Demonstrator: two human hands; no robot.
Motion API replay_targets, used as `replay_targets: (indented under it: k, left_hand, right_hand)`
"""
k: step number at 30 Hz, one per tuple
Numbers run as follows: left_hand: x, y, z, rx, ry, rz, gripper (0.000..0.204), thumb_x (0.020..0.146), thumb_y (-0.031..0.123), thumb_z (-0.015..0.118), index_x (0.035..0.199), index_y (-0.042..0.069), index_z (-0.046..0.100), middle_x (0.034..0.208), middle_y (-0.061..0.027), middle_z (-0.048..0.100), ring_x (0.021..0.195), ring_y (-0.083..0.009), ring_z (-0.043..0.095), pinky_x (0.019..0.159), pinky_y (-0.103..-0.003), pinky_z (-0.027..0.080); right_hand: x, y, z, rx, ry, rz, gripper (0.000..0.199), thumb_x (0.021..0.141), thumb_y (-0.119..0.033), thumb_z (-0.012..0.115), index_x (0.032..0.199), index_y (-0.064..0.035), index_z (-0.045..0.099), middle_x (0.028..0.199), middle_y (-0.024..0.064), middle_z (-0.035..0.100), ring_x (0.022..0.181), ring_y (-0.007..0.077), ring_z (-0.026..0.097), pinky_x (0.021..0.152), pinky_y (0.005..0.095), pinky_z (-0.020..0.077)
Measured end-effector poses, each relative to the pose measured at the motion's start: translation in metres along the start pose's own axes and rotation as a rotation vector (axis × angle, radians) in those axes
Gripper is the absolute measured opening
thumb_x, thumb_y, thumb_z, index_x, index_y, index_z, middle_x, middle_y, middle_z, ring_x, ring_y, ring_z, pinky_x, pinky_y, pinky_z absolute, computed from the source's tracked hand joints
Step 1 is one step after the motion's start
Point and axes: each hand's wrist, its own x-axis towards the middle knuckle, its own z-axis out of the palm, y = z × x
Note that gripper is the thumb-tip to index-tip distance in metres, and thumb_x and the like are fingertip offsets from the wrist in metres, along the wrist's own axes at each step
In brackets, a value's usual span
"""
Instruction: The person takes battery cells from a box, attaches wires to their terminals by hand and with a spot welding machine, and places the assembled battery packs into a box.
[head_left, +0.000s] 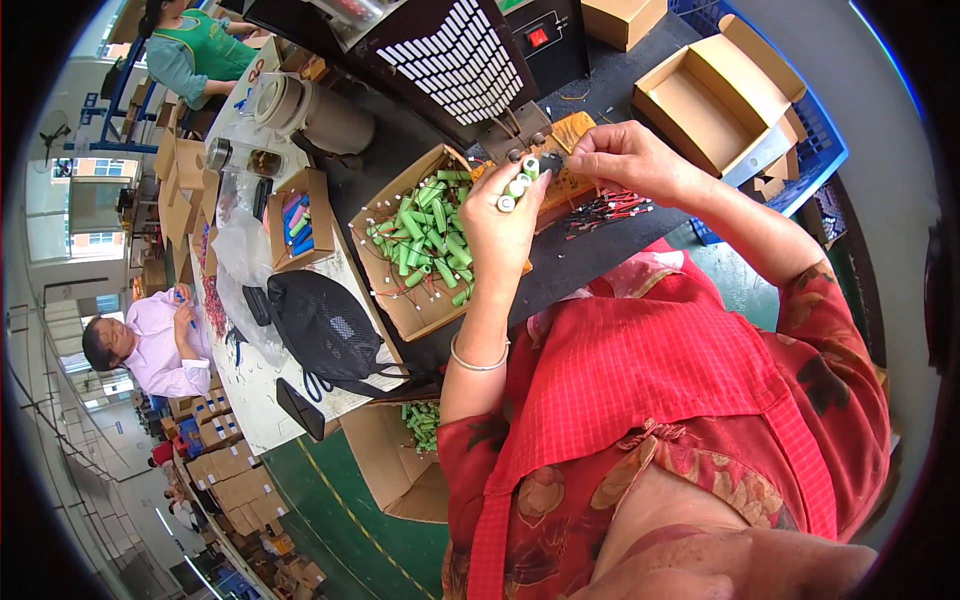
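Several green cylindrical battery cells with whitish ends [517,187] are gripped in my left hand [497,228], their ends turned up. Close to their right, my right hand [640,160] has thumb and forefinger pinched together; whatever lies between them is too small to make out. Both hands are in front of a black machine with a slotted panel [455,62], by its two metal prongs and a worn orange-yellow block [572,130]. Below my right hand lies a bundle of red and black wires [610,212].
A cardboard box of green wired cells [425,235] stands left of my left hand. Farther left are a black mesh bag [325,325], a phone [300,408] and a grey jug [335,118]. An open carton [700,105] sits in a blue crate [825,155] at right. Other people work at left.
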Motion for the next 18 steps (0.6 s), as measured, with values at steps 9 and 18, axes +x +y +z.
replay_targets:
  k: [9, 18]
  left_hand:
    - [0.01, -0.004, 0.003, 0.212, -0.01, 0.004, 0.026, 0.069, 0.005, 0.072, 0.092, -0.004, 0.063, 0.075, -0.0057, 0.065, 0.065, -0.0068, 0.057, 0.059, -0.021, 0.045]
    - [0.009, -0.007, 0.001, 0.251, 0.015, 0.047, 0.02, 0.069, 0.01, 0.07, 0.085, 0.0, 0.065, 0.069, -0.0106, 0.062, 0.061, -0.0175, 0.062, 0.055, -0.028, 0.046]
  right_hand:
    - [0.017, 0.001, -0.003, -0.053, -0.106, 0.039, 0.022, 0.085, -0.024, 0.059, 0.077, -0.0036, 0.058, 0.058, -0.0041, 0.047, 0.05, 0.0023, 0.041, 0.045, 0.0178, 0.0327]
    - [-0.002, -0.006, -0.014, -0.046, -0.19, 0.153, 0.023, 0.083, -0.022, 0.061, 0.092, -0.0005, 0.062, 0.065, 0.002, 0.057, 0.056, 0.0067, 0.055, 0.052, 0.0191, 0.0457]
